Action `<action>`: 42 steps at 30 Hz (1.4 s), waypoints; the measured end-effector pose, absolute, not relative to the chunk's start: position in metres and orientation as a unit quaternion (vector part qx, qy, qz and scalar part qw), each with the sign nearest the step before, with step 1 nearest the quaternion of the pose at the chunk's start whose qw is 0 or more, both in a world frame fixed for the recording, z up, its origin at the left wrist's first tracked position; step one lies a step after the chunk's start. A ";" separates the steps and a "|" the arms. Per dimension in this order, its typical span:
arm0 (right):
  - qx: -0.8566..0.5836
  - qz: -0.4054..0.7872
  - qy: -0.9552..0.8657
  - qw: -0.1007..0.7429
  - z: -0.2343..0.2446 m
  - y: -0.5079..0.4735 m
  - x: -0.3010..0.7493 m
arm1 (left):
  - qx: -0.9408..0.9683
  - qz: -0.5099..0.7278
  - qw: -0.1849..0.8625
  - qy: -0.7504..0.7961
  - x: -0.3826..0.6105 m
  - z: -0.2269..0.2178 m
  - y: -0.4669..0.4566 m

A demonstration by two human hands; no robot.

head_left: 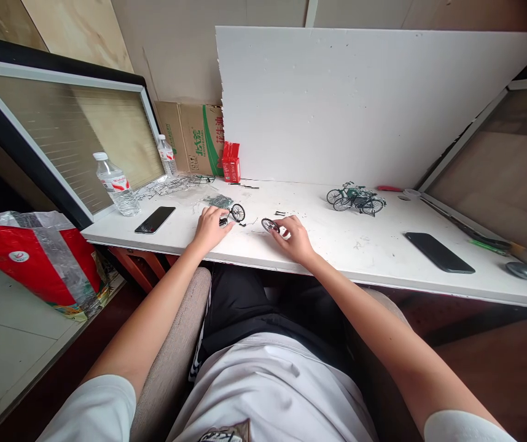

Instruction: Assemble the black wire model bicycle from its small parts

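Observation:
My left hand (212, 228) is closed around part of a small model bicycle (238, 213), whose one black spoked wheel shows past the fingertips. The rest of that model is hidden behind my fingers. In my right hand (295, 236) a loose black model wheel (269, 225) is pinched between thumb and fingers, a short way right of the bicycle. Tiny black parts (280, 213) lie on the white table (328, 252) between and behind my hands. A clear plastic bag (218, 201) with green parts sits just beyond my left hand.
Two assembled model bicycles (355, 199) stand at the right rear. Phones lie on both sides, one left (155, 220) and one right (439, 252). A water bottle (117, 186), part frames (175, 185) and a red box (231, 162) are at the left. A white board (360, 104) rises behind.

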State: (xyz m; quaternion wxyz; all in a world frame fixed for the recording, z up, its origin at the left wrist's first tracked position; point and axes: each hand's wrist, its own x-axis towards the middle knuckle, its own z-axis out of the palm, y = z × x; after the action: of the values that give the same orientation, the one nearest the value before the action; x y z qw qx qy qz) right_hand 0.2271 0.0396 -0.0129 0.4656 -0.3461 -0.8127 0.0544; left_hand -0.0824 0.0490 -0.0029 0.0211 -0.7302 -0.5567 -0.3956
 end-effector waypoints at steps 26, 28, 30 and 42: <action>-0.344 0.023 -0.836 0.427 -0.015 0.038 0.225 | -0.710 -0.307 0.029 -0.633 -0.102 -0.026 0.058; -0.342 0.021 -0.837 0.426 -0.015 0.038 0.225 | -0.717 -0.303 0.025 -0.627 -0.104 -0.025 0.059; -0.341 0.020 -0.838 0.426 -0.015 0.038 0.225 | -0.728 -0.300 0.021 -0.617 -0.106 -0.025 0.060; -0.339 0.015 -0.843 0.417 -0.014 0.036 0.225 | -0.704 -0.343 -0.121 -0.610 -0.116 -0.016 0.067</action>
State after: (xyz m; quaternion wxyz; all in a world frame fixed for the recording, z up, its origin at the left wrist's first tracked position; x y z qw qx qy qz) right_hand 0.2247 0.0362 -0.0135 0.4169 -0.3389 -0.8433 0.0151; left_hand -0.1162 0.0670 -0.0159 -0.1206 -0.7040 -0.6104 -0.3425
